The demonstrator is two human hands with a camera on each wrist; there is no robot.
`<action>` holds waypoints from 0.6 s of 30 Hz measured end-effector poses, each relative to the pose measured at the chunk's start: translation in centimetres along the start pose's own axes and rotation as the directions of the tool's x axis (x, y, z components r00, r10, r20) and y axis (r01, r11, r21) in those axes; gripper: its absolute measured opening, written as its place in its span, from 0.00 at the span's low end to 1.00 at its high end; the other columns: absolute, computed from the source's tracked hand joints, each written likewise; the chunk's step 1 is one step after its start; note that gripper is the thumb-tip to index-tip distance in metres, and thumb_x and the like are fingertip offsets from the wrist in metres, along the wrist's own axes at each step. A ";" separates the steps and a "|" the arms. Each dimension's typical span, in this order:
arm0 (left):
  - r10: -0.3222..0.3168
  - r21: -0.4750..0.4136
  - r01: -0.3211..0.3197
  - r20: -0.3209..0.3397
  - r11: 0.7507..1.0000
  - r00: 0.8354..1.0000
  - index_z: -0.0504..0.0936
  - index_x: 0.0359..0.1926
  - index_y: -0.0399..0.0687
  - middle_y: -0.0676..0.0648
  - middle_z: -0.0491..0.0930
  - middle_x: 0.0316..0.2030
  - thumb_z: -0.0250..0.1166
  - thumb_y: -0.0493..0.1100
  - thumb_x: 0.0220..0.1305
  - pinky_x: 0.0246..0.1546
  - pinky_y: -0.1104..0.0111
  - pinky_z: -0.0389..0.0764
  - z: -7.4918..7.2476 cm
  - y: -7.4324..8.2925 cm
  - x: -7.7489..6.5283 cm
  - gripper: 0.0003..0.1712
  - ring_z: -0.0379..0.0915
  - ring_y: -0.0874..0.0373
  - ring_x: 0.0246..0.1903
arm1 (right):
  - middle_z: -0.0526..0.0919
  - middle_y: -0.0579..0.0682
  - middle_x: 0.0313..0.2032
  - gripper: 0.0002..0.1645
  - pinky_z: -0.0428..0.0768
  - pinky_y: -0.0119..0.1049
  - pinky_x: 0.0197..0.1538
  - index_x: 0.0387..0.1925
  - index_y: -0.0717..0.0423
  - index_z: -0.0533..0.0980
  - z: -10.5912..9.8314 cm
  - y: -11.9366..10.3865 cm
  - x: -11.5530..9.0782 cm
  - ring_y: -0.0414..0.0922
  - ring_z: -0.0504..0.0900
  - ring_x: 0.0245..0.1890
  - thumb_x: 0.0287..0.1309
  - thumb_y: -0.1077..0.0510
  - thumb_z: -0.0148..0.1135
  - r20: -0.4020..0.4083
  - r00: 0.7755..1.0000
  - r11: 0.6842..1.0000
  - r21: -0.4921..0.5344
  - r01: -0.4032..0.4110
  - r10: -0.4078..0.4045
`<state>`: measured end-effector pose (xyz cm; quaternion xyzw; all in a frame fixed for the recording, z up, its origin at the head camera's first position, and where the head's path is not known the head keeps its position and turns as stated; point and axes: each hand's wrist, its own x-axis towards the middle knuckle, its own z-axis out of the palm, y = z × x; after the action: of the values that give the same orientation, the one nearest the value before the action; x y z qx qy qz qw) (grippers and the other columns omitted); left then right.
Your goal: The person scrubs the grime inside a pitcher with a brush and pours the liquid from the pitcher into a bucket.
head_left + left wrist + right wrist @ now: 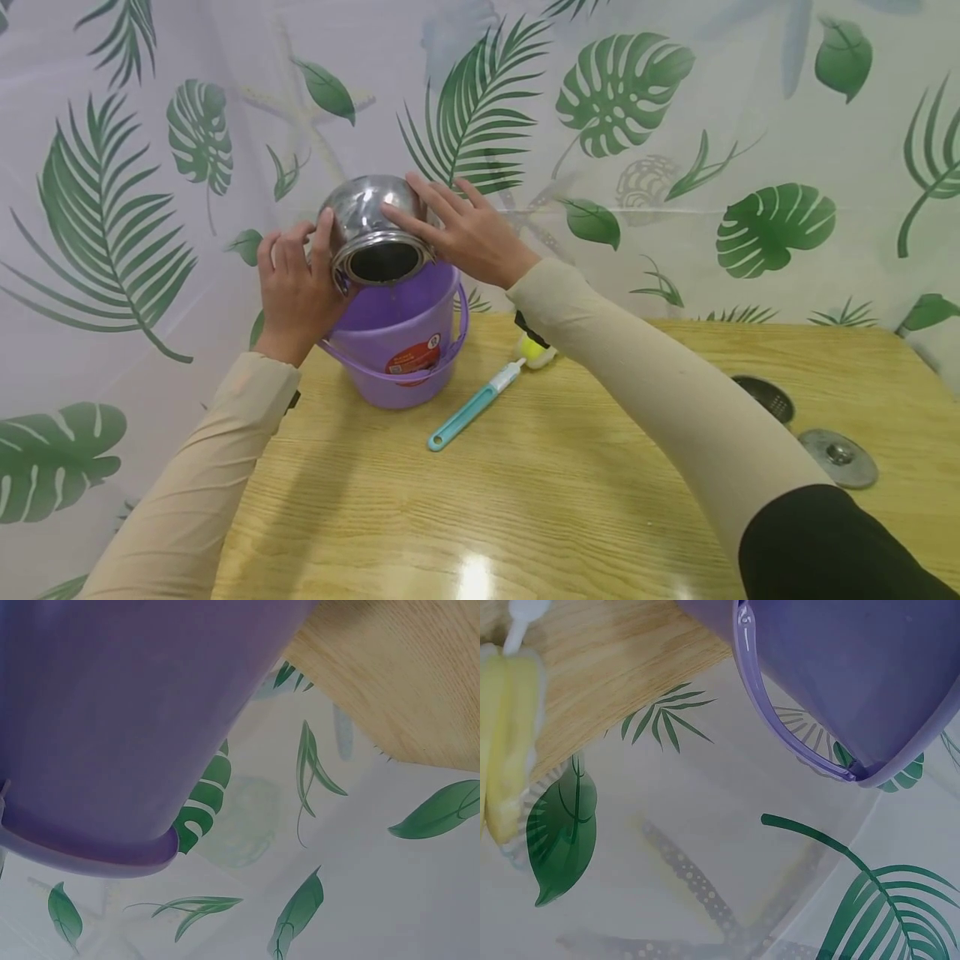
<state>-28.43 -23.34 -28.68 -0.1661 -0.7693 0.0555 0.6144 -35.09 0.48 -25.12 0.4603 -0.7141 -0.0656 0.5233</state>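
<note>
A round stainless-steel teapot (pixel 367 208) is held tilted above the purple bucket (pixel 397 333), its dark round mouth facing down and toward me. My left hand (pixel 296 279) grips the teapot's left side, with the thumb hidden. From the right, my right hand (pixel 468 229) holds it with fingers spread over the upper side. A drip shows just under the rim. Both wrist views show the bucket's wall, the left wrist view its purple side (pixel 127 727) and the right wrist view its handle (pixel 769 712); neither hand appears there.
On the wooden table (pixel 525 500) lies a brush (pixel 472 417) with a turquoise handle and a yellow sponge head (pixel 510 742). A metal strainer (pixel 772 400) and a round knobbed lid (pixel 838 458) lie at the right. Leaf-patterned sheeting (pixel 660 167) hangs behind and at the left.
</note>
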 end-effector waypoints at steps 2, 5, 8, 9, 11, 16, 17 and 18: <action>-0.003 -0.005 0.003 -0.012 1.000 1.000 0.61 0.63 0.43 0.36 0.70 0.43 0.68 0.53 0.48 0.51 0.50 0.68 0.0 0.0 0.1 0.43 0.68 0.42 0.38 | 0.69 0.60 0.63 0.32 0.75 0.52 0.56 0.64 0.38 0.65 0.0 0.0 0.1 0.52 0.76 0.56 0.58 0.49 0.62 -0.007 1.000 1.000 0.004 0.002 -0.002; -0.009 -0.008 0.009 -0.028 1.000 1.000 0.61 0.62 0.43 0.36 0.70 0.43 0.68 0.52 0.48 0.51 0.50 0.68 0.2 0.0 0.2 0.43 0.68 0.42 0.38 | 0.69 0.60 0.63 0.30 0.75 0.52 0.56 0.64 0.37 0.66 -0.1 0.1 0.2 0.52 0.76 0.55 0.60 0.50 0.60 -0.011 1.000 1.000 0.004 0.001 -0.001; -0.015 -0.010 0.015 -0.035 1.000 0.999 0.61 0.62 0.44 0.36 0.70 0.43 0.67 0.52 0.49 0.51 0.49 0.67 0.3 0.0 0.4 0.42 0.68 0.43 0.39 | 0.69 0.59 0.63 0.29 0.74 0.52 0.57 0.64 0.37 0.65 -0.2 0.3 0.4 0.52 0.76 0.55 0.61 0.52 0.58 -0.011 1.000 1.000 0.001 0.003 -0.003; -0.018 -0.009 0.018 -0.034 1.000 0.999 0.61 0.62 0.44 0.36 0.69 0.44 0.67 0.52 0.49 0.51 0.49 0.67 0.3 -0.1 0.4 0.42 0.68 0.43 0.39 | 0.69 0.59 0.63 0.29 0.74 0.52 0.57 0.64 0.36 0.65 -0.2 0.4 0.4 0.52 0.76 0.55 0.62 0.52 0.58 -0.011 1.000 1.000 0.000 0.003 -0.003; -0.021 -0.009 0.020 -0.037 1.000 0.999 0.60 0.63 0.44 0.36 0.69 0.44 0.67 0.52 0.49 0.52 0.49 0.67 0.4 -0.1 0.5 0.42 0.68 0.43 0.40 | 0.69 0.60 0.63 0.29 0.74 0.52 0.57 0.64 0.36 0.65 -0.2 0.5 0.5 0.52 0.76 0.55 0.62 0.53 0.57 -0.015 1.000 1.000 -0.004 0.008 -0.008; -0.024 -0.021 0.023 -0.054 1.000 0.998 0.61 0.62 0.45 0.37 0.69 0.45 0.66 0.51 0.50 0.53 0.49 0.67 0.4 -0.3 0.8 0.40 0.69 0.44 0.40 | 0.68 0.60 0.63 0.28 0.73 0.53 0.58 0.64 0.36 0.65 -0.1 0.7 0.9 0.53 0.75 0.56 0.62 0.53 0.57 -0.014 1.000 1.000 0.006 0.008 -0.008; -0.024 -0.026 0.022 -0.055 0.999 0.998 0.61 0.62 0.45 0.37 0.69 0.45 0.66 0.51 0.50 0.53 0.49 0.66 0.4 -0.4 0.8 0.40 0.69 0.44 0.40 | 0.68 0.60 0.63 0.28 0.73 0.53 0.58 0.64 0.36 0.65 -0.1 0.7 1.0 0.53 0.75 0.56 0.62 0.52 0.57 -0.013 1.000 1.000 0.005 0.008 -0.008; -0.023 -0.028 0.022 -0.056 0.999 0.998 0.61 0.62 0.45 0.37 0.69 0.45 0.66 0.51 0.51 0.53 0.49 0.66 0.5 -0.4 0.9 0.40 0.69 0.44 0.40 | 0.68 0.60 0.63 0.28 0.73 0.53 0.58 0.64 0.36 0.65 -0.1 0.8 1.0 0.53 0.75 0.55 0.63 0.52 0.56 -0.013 1.000 1.000 0.005 0.008 -0.008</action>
<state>-29.13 -23.41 -27.88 -0.1673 -0.7541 0.0332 0.6342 -35.52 0.23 -23.94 0.4648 -0.7091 -0.0627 0.5265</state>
